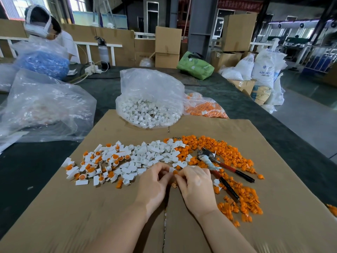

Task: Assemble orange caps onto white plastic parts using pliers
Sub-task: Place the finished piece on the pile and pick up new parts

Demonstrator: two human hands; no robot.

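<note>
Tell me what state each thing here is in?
Left hand: pinching a small white plastic part.
Right hand: pinching a small orange cap.
Red-handled metal pliers: lying unused on the cardboard.
Clear bag of white parts: open.

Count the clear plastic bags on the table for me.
5 that I can make out: white parts bag centre, orange caps bag to its right, a large bag at left, a blue-filled bag behind it, another cut off at the left edge. Others may be hidden.
</note>
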